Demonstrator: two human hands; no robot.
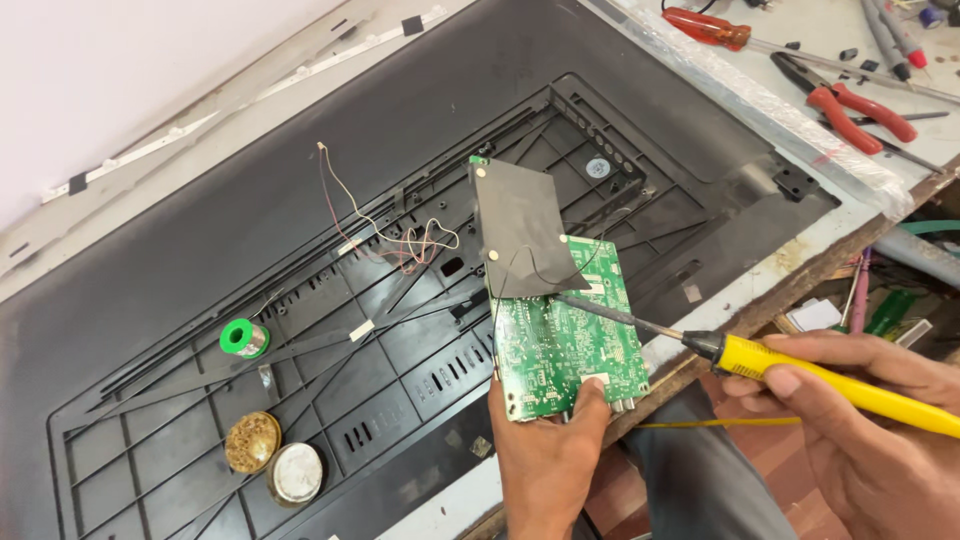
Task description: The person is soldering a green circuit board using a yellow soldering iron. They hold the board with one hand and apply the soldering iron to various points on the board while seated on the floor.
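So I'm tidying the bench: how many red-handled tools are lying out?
2: a red-handled screwdriver at the top edge, and red-handled pliers right of it, near the bench corner. More may lie outside the view.

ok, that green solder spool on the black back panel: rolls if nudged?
Probably not at once: the small green solder wire spool looks to lie on its flat face on the ribbed black plastic back panel. Likely dense for its size. Tipped on edge, its round rim would probably roll.
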